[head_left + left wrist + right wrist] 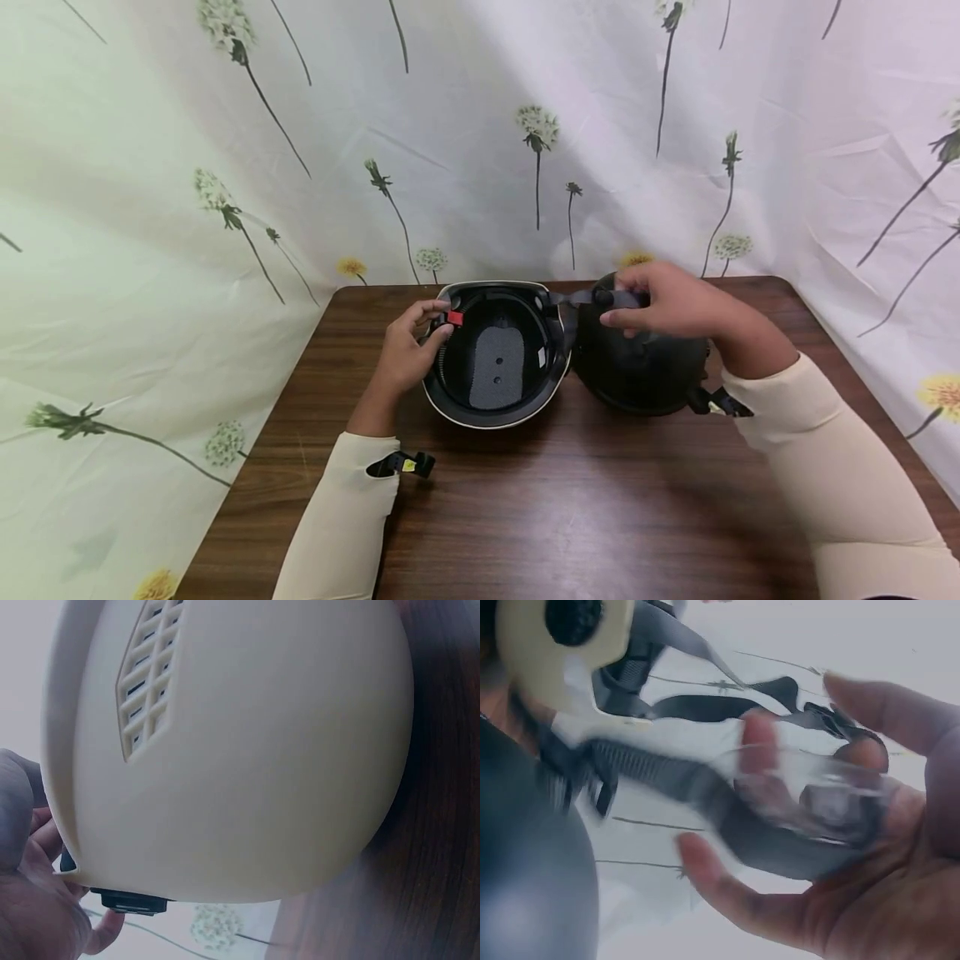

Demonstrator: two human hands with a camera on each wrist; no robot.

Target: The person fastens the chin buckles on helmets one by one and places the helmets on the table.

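A helmet (497,367) lies upside down on the table, its black padded inside facing up. Its cream outer shell (262,765), with a vent grille (150,679), fills the left wrist view. At the left rim my left hand (405,348) pinches a red and black buckle (454,318) between thumb and fingers. My right hand (671,304) holds the dark chin strap (581,297) out to the right of the helmet. In the right wrist view a clear plastic piece (825,795) on the strap lies between the thumb and fingers, blurred.
Beneath the right hand, close beside the cream helmet, sits a rounded black helmet (637,371). Both are on a dark wooden table (540,508), near its back edge. A white cloth (465,125) printed with dandelions hangs behind and around the table.
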